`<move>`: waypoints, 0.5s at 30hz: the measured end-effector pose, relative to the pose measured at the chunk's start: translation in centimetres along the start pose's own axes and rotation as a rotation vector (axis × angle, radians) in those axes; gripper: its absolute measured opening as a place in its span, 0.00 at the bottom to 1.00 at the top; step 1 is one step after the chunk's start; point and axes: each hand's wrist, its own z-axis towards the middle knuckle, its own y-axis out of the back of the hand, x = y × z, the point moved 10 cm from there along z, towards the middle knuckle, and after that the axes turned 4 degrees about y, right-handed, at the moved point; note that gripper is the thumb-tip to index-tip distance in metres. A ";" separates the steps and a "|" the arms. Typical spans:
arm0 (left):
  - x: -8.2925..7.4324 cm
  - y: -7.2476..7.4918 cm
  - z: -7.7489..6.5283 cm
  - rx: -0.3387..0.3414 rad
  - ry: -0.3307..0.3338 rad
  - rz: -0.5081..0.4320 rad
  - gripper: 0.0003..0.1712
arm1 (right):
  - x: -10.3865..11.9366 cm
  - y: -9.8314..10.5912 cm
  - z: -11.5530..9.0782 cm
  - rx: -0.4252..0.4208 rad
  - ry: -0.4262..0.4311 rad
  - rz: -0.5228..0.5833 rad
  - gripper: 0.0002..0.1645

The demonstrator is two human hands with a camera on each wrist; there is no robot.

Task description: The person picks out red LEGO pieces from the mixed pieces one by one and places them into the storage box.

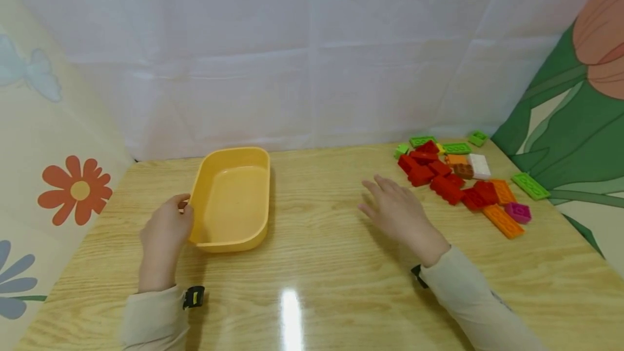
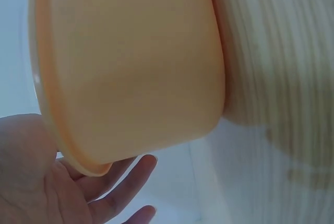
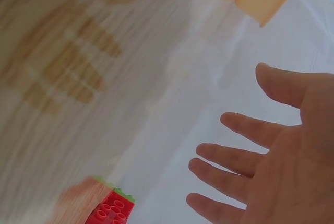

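On the left of the table, a yellow plastic tub (image 1: 234, 205) stands with nothing inside it. My left hand (image 1: 166, 226) grips the tub's left rim; the left wrist view shows the thumb side over the rim and the fingers (image 2: 122, 192) against the outer wall. My right hand (image 1: 402, 213) hovers palm down over the table with its fingers spread, holding nothing. Just beyond it on the right lies a loose heap of toy building bricks, mostly red bricks (image 1: 447, 189). One red brick (image 3: 112, 209) also shows low in the right wrist view.
Around the red heap lie green plates (image 1: 530, 185), orange plates (image 1: 503, 221), a white brick (image 1: 479, 166), a brown brick (image 1: 463, 171) and a magenta brick (image 1: 518, 213). A white cloth (image 1: 312, 58) hangs behind the table (image 1: 322, 264). Flower-painted panels stand at both sides.
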 end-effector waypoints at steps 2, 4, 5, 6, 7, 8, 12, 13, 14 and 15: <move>-0.5 -0.1 0.0 -0.004 -0.016 0.003 0.27 | 0.1 0.1 0.0 -0.006 -0.002 0.004 0.34; -0.9 -0.3 -0.1 0.001 -0.027 0.003 0.27 | 0.1 0.2 0.0 -0.009 -0.006 0.003 0.33; -1.1 -0.4 -0.1 0.003 -0.032 0.002 0.27 | 0.1 0.3 0.0 -0.010 -0.006 0.002 0.33; -1.2 -0.5 -0.1 0.004 -0.035 0.001 0.27 | 0.1 0.3 0.0 -0.011 -0.006 0.001 0.33; -1.4 -0.6 -0.1 0.005 -0.041 0.000 0.27 | 0.1 0.3 0.0 -0.012 -0.006 -0.001 0.32; -1.6 -0.8 -0.1 0.008 -0.046 0.000 0.27 | 0.1 0.3 0.0 -0.013 -0.004 -0.001 0.32; -2.4 -1.3 -0.3 0.011 -0.065 0.003 0.27 | 0.2 0.4 0.0 -0.017 -0.002 -0.008 0.32; -2.6 -1.4 -0.3 0.014 -0.074 0.004 0.27 | 0.2 0.4 0.0 -0.018 -0.002 -0.009 0.32; -2.9 -1.6 -0.4 0.016 -0.083 0.005 0.27 | 0.2 0.4 0.0 -0.017 -0.003 -0.010 0.32; -3.2 -1.7 -0.5 0.017 -0.093 0.006 0.27 | 0.1 0.4 0.0 -0.017 -0.004 -0.011 0.31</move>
